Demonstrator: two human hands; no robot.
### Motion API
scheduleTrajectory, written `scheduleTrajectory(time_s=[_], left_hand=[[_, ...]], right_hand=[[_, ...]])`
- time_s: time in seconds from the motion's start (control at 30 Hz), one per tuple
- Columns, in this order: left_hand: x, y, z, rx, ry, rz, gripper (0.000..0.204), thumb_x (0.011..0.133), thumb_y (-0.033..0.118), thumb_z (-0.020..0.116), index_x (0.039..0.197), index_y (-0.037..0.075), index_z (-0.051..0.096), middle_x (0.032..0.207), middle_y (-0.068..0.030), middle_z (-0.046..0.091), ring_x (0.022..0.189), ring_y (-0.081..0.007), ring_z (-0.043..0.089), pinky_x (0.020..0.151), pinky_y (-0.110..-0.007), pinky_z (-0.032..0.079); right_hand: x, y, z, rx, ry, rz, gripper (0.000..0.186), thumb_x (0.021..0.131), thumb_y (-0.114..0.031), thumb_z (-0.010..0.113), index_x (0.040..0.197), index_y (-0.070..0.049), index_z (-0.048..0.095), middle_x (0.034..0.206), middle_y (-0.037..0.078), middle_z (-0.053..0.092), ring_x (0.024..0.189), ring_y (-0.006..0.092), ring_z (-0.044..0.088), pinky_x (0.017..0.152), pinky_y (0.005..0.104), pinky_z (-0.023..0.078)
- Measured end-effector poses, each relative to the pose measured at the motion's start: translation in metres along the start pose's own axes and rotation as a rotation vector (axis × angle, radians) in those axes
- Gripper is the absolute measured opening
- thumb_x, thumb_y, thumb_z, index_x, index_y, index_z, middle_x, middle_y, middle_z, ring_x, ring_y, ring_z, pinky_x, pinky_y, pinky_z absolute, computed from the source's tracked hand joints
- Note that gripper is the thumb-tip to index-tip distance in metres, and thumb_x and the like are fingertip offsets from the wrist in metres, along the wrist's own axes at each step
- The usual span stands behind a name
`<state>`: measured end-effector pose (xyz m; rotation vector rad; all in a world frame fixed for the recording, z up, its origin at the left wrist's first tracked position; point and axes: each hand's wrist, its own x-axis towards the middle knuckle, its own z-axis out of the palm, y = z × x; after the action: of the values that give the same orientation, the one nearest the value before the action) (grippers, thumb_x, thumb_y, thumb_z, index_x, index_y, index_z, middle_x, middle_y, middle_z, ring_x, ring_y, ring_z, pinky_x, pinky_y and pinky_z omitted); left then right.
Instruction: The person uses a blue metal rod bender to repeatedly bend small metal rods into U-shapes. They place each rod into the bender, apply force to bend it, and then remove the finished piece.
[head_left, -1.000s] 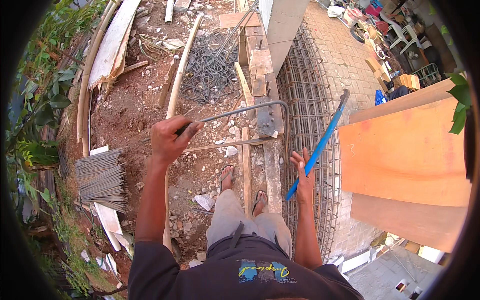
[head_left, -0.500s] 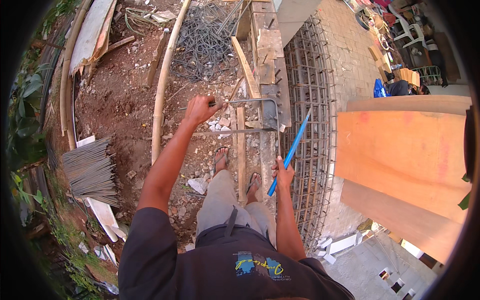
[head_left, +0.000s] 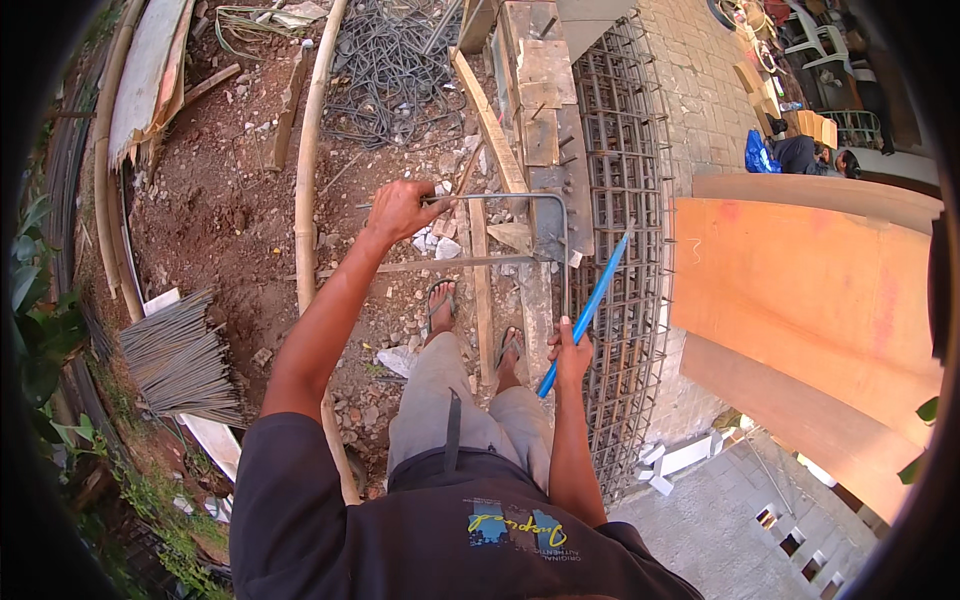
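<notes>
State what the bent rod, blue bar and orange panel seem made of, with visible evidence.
Bent rod: probably steel; dull grey, thin, cleanly cornered.
Blue bar: painted metal or plastic, unclear; smooth, uniform colour.
Orange panel: likely plywood; flat, faintly streaked.

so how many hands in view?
2 that I can make out: left hand, gripping the bent metal rod; right hand, lower and further right, holding the blue bar. Others may be hidden in the cluttered upper-right background.
</notes>
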<state>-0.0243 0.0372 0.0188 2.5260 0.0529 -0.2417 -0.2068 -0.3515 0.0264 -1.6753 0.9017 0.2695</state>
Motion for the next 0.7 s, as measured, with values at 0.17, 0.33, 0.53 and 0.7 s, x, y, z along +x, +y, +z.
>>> scheduleTrajectory(time_s=[0.17,0.33,0.53,0.7], left_hand=[[0.008,0.003,-0.002,-0.098,-0.037,-0.065,0.057,0.090,0.061,0.078,0.094,0.004,0.081,0.071,-0.0188,0.070,0.071,-0.0373,0.071,0.069,-0.049,0.053],[0.010,-0.007,0.010,-0.128,-0.086,-0.130,0.053,0.092,0.056,0.079,0.098,0.004,0.082,0.070,-0.0172,0.069,0.065,-0.0331,0.065,0.068,-0.048,0.051],[0.009,-0.007,0.018,-0.041,-0.091,-0.230,0.064,0.086,0.069,0.078,0.102,0.007,0.085,0.080,-0.0179,0.075,0.078,-0.0326,0.072,0.078,-0.047,0.056],[0.012,0.000,0.020,-0.001,-0.074,-0.300,0.066,0.084,0.069,0.080,0.107,0.007,0.085,0.092,-0.0182,0.079,0.087,-0.0308,0.074,0.082,-0.047,0.057]], right_hand=[[0.017,-0.014,-0.003,-0.069,-0.081,0.013,0.042,0.104,-0.039,0.072,0.105,0.003,0.072,0.085,0.010,0.074,0.064,0.0116,0.066,0.057,0.0272,0.050],[0.030,0.000,-0.048,-0.225,-0.129,-0.185,0.040,0.104,-0.036,0.071,0.123,-0.001,0.074,0.090,0.005,0.072,0.082,0.0132,0.065,0.074,0.0312,0.054],[0.080,-0.027,-0.171,-0.567,-0.297,-0.115,0.039,0.103,-0.039,0.071,0.118,-0.004,0.077,0.085,0.003,0.067,0.075,0.0154,0.059,0.069,0.0359,0.048],[0.147,-0.057,-0.223,-1.012,-0.326,-0.248,0.048,0.102,-0.050,0.070,0.111,-0.003,0.076,0.072,0.007,0.057,0.068,0.0184,0.055,0.066,0.0391,0.044]])
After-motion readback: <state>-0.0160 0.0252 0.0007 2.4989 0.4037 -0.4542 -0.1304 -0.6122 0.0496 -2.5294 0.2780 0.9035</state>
